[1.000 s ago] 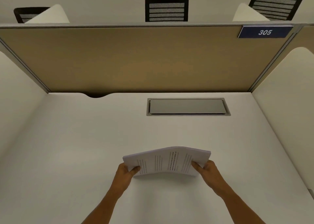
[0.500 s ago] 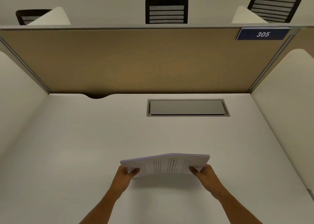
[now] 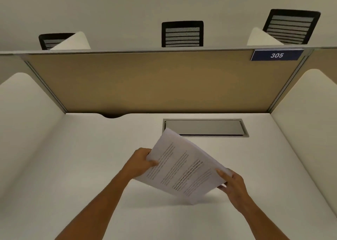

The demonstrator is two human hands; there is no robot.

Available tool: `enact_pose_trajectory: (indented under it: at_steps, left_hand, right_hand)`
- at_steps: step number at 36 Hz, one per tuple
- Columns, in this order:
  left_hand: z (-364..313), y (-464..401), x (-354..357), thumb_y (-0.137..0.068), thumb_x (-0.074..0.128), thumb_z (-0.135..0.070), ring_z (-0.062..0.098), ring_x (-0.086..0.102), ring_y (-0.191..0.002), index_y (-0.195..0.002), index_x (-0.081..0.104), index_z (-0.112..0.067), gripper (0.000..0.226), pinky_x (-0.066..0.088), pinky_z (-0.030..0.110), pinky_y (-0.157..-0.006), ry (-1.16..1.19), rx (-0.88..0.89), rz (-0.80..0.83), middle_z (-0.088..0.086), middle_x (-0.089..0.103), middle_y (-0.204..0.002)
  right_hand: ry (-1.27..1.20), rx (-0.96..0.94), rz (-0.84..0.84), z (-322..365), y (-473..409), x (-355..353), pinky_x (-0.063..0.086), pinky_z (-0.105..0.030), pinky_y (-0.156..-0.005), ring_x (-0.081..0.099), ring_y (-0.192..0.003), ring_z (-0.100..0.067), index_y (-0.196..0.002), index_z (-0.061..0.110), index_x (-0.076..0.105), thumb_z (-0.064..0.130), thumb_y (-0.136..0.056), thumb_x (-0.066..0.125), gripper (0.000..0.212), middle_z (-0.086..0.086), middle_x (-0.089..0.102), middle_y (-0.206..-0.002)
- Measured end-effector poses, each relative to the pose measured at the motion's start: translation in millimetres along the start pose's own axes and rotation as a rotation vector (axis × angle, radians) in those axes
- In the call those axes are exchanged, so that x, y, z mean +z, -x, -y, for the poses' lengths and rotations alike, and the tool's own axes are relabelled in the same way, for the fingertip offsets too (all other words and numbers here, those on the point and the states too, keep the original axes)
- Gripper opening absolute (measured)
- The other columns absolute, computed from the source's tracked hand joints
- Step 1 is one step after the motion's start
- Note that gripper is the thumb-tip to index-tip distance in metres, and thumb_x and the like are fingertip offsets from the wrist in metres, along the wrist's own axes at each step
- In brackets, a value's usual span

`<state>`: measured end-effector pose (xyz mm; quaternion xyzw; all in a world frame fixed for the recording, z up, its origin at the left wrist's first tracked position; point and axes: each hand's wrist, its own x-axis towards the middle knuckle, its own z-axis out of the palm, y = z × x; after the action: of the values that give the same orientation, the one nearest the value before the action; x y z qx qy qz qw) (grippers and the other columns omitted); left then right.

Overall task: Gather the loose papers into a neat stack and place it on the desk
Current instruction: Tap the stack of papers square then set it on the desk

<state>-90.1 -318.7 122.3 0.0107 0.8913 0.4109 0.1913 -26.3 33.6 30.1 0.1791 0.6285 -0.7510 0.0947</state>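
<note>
A stack of white printed papers [image 3: 182,168] hangs in the air above the white desk [image 3: 91,167], turned at an angle with one corner pointing toward the far side. My left hand [image 3: 140,162] grips its left edge, thumb on top. My right hand [image 3: 231,183] pinches its right edge, lower and nearer to me. The sheets look squared together, and their shadow falls on the desk below.
A grey cable hatch [image 3: 206,128] is set into the desk just beyond the papers. A tan partition [image 3: 155,83] closes the back, white side panels [image 3: 23,130] flank the desk. A sign reading 305 [image 3: 277,55] and black chair backs [image 3: 182,34] lie beyond.
The stack was held level and low, bowed between both hands. It has since been lifted and rotated, the left side up and away, and the view has tilted upward.
</note>
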Motion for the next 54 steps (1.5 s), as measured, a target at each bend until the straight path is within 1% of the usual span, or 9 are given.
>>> enact_pose_trajectory:
  at_steps: [3,8,15,21,29,35,41,48,54]
  left_hand:
    - [-23.8,-1.4,-18.4,-0.084,0.068,-0.034,0.012,0.069,-0.074,-0.101,0.067,-0.034,0.016,0.052,0.020,-0.064,-0.125,0.005,0.007,-0.011,0.069,-0.094]
    - [-59.9,-4.0,-36.9,-0.084,0.067,-0.030,0.007,0.066,-0.069,-0.094,0.065,-0.035,0.011,0.045,0.014,-0.055,-0.324,0.061,0.016,-0.009,0.067,-0.090]
    - [-94.3,-1.8,-30.6,-0.082,0.064,-0.030,0.007,0.059,-0.064,-0.101,0.066,-0.038,0.022,0.045,0.018,-0.056,-0.520,0.143,0.036,-0.012,0.061,-0.083]
    - [-102.7,0.7,-23.0,-0.084,0.064,-0.031,0.010,0.059,-0.064,-0.108,0.068,-0.030,0.025,0.041,0.016,-0.055,-0.597,0.164,0.084,-0.008,0.063,-0.087]
    - [-71.3,19.3,-30.7,-0.087,0.061,-0.031,0.014,0.067,-0.080,-0.096,0.070,-0.031,0.013,0.054,0.023,-0.069,-0.554,0.149,0.169,-0.010,0.072,-0.095]
    - [-63.7,25.8,-27.7,-0.085,0.056,-0.036,0.010,0.065,-0.071,-0.097,0.071,-0.035,0.019,0.047,0.019,-0.059,-0.591,0.211,0.079,-0.016,0.072,-0.090]
    - [-38.8,32.4,-35.5,-0.080,0.065,-0.044,0.005,0.069,-0.082,-0.089,0.072,-0.040,0.013,0.057,0.019,-0.066,-0.272,0.182,0.097,-0.023,0.073,-0.089]
    - [5.9,48.3,-3.9,-0.070,0.085,-0.024,0.017,0.071,-0.080,-0.091,0.077,-0.014,0.024,0.054,0.025,-0.067,0.407,0.129,0.059,0.005,0.076,-0.086]
    - [21.8,49.3,31.8,-0.070,0.086,-0.025,0.022,0.072,-0.102,-0.109,0.075,-0.021,0.040,0.058,0.028,-0.079,0.616,0.074,0.001,0.007,0.076,-0.109]
  right_hand:
    - [0.118,-0.019,-0.021,9.3,-3.5,-5.3,0.062,-0.042,-0.084,0.073,-0.093,-0.029,-0.095,0.018,0.079,0.033,-0.081,0.081,0.021,-0.010,0.077,-0.097]
    - [0.368,-0.102,0.077,30.7,-6.0,11.8,0.056,-0.016,-0.068,0.074,-0.082,-0.011,-0.084,0.032,0.079,0.027,-0.087,0.078,0.006,0.004,0.080,-0.087]
    - [0.450,-0.162,0.303,56.8,-9.7,61.6,0.062,-0.026,-0.079,0.076,-0.093,-0.012,-0.109,0.027,0.076,0.038,-0.082,0.080,0.029,0.009,0.079,-0.104]
    - [0.365,-0.168,0.265,50.9,-1.8,82.6,0.059,-0.019,-0.066,0.077,-0.086,-0.014,-0.100,0.029,0.078,0.028,-0.088,0.075,0.012,0.009,0.080,-0.097]
    - [0.327,-0.158,0.239,22.9,8.7,75.2,0.060,-0.023,-0.079,0.076,-0.092,-0.014,-0.101,0.034,0.080,0.029,-0.086,0.078,0.015,0.008,0.080,-0.102]
    - [0.222,-0.162,0.239,25.9,10.4,79.1,0.061,-0.024,-0.078,0.077,-0.096,-0.020,-0.109,0.021,0.078,0.019,-0.085,0.080,0.024,0.001,0.080,-0.105]
    - [0.131,-0.175,0.234,24.4,16.5,78.4,0.059,-0.020,-0.079,0.076,-0.098,-0.018,-0.105,0.027,0.081,0.007,-0.089,0.074,0.027,-0.003,0.080,-0.106]
    - [0.132,-0.164,0.234,23.5,17.2,78.7,0.059,-0.021,-0.080,0.075,-0.101,-0.019,-0.108,0.029,0.079,0.013,-0.091,0.073,0.024,-0.001,0.079,-0.109]
    - [0.229,-0.126,0.281,20.1,14.4,83.6,0.059,-0.022,-0.080,0.073,-0.102,-0.013,-0.113,0.031,0.075,0.022,-0.089,0.076,0.025,0.005,0.078,-0.111]
